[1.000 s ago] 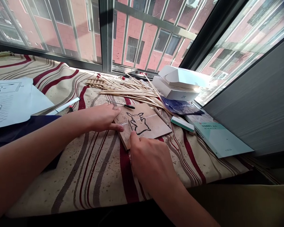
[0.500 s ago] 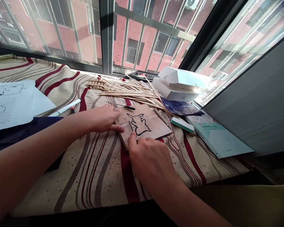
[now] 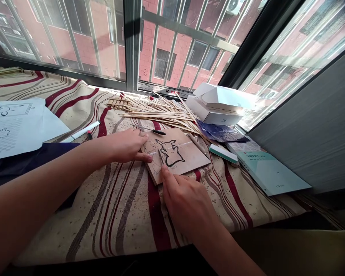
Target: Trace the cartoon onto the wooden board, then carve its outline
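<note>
My left hand [image 3: 130, 146] holds a flat wooden board [image 3: 194, 155] by its left side, thumb and fingers spread across the edge. On the board a thick black outline of an eared figure [image 3: 172, 152] stands beside a fine pencil-like drawing of a round-headed figure [image 3: 151, 147]. My right hand [image 3: 186, 195] is closed in a pinch around a slim carving tool [image 3: 160, 156]. Its thin tip points away from me at the board between both drawings; the handle is hidden in my fingers. A thin tool with a black handle [image 3: 158, 132] lies at the board's far edge.
Thin wooden sticks [image 3: 161, 111] are piled behind the board, near a white box [image 3: 218, 105]. To the right lie a pen-like tool [image 3: 197, 143], a green-and-white block [image 3: 223, 153] and a book [image 3: 271, 172]. Printed sheets [image 3: 14, 126] and a white marker [image 3: 84, 130] lie left on striped cloth [image 3: 100, 214].
My right hand has drawn slightly back and right, so the tool's tip shows more clearly. My left hand stays on the board. The whole view has shifted slightly.
</note>
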Demonstrator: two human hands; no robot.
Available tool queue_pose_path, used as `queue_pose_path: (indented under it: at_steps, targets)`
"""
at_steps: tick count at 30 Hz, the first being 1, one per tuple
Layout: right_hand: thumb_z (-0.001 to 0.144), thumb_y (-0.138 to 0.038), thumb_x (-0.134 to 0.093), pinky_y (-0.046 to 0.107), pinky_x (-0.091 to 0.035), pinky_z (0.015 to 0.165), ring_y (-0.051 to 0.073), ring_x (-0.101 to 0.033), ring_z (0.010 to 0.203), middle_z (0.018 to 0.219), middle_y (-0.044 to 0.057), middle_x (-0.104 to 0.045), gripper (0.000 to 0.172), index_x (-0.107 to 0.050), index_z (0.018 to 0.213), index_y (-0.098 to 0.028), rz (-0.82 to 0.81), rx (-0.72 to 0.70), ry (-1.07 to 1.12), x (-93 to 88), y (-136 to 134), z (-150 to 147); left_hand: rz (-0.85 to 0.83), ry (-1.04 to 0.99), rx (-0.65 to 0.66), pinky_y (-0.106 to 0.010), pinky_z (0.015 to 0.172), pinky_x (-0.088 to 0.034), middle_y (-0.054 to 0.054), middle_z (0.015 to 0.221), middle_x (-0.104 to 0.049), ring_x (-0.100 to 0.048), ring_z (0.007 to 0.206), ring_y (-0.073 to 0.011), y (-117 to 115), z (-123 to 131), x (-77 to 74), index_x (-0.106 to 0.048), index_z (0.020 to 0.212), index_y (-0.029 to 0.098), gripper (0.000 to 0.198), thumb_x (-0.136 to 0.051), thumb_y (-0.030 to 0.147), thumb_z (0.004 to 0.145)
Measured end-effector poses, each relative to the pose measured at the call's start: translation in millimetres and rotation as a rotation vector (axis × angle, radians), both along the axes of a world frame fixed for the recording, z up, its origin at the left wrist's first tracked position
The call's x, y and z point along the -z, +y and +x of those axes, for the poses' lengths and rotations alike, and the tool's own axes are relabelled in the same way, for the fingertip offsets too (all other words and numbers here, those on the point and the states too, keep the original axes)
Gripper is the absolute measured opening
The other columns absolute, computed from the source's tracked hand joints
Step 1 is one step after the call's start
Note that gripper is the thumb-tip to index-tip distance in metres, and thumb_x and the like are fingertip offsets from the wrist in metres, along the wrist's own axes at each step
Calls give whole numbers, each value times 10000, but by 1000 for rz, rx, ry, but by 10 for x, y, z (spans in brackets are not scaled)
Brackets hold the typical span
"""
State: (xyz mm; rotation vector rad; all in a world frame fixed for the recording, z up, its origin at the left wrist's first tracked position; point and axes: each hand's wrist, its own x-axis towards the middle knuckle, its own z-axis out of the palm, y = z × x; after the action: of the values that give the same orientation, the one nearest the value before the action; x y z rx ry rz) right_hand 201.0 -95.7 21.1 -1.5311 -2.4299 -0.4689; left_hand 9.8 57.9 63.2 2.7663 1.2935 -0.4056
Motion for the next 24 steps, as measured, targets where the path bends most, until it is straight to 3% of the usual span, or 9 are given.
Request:
queue_pose_path:
  at_steps: [4, 9, 12, 17, 24]
  targets:
    - [1000, -56, -583, 323, -542, 554, 201, -760, 666, 833, 59, -810, 430, -720, 1405, -10, -47, 23, -3, 9, 28, -71, 10, -12, 2, -480, 1152, -472, -293, 1517, -632, -605, 1377, -415, 14, -15, 19, -584, 1538, 70, 879, -480, 766, 1010]
    - [973, -54, -589, 339, -564, 547, 232, -778, 664, 836, 79, -822, 468, -711, 1421, 3, -77, 38, -22, -51, 17, -126, 4, -36, -5, -480, 1170, -464, -308, 1619, -545, -554, 1455, -427, 26, -32, 36, -460, 1647, 73, 965, -478, 787, 998]
    - [988, -52, -557, 335, -571, 548, 225, -776, 656, 825, 74, -822, 470, -707, 1430, -3, -94, 71, 14, -70, 25, -134, -15, -20, -22, -491, 1179, -459, -328, 1610, -539, -551, 1455, -436, 23, -30, 33, -463, 1634, 44, 955, -475, 767, 1010]
    - [978, -24, -504, 323, -555, 522, 224, -758, 619, 787, 103, -806, 458, -750, 1363, 13, 29, 26, -12, -36, 7, -165, -33, -32, -31, -501, 1202, -442, -338, 1651, -486, -508, 1497, -445, 24, -26, 34, -387, 1678, 38, 999, -479, 771, 1005]
    - [944, -25, -577, 329, -535, 500, 226, -746, 598, 745, 68, -785, 451, -754, 1358, 6, -32, 25, -27, -80, 3, -142, -17, -16, -21, -491, 1189, -459, -312, 1617, -541, -552, 1459, -429, 14, -13, 17, -468, 1640, 66, 923, -492, 747, 1017]
